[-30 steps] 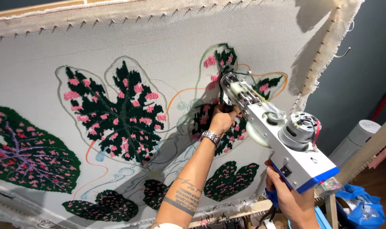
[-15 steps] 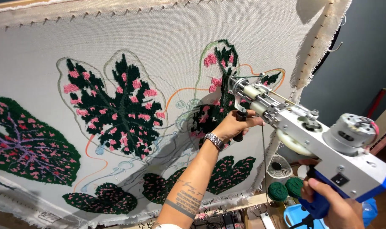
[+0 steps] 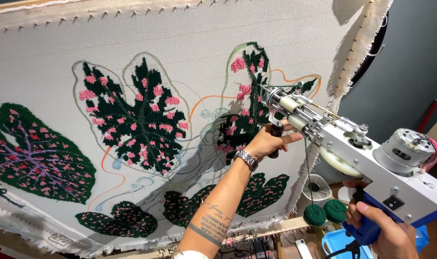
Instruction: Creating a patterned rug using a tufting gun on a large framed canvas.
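- Your right hand (image 3: 379,223) is closed around the blue grip of the tufting gun (image 3: 353,146), low at the right.
- Your left hand (image 3: 269,140) wraps the black front handle (image 3: 275,139), steadying the nose just off the cloth (image 3: 189,33).
- Tilt the gun and its needle could tear the weave; the dangling green yarn (image 3: 307,172) might snag.
- Beyond: tufted leaves (image 3: 137,120), yarn balls (image 3: 324,213), dark wall (image 3: 410,57).

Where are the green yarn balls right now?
In the head view, the two green yarn balls sit low on the right, below the tufting gun, just left of the right hand and by the frame's wooden bottom rail.
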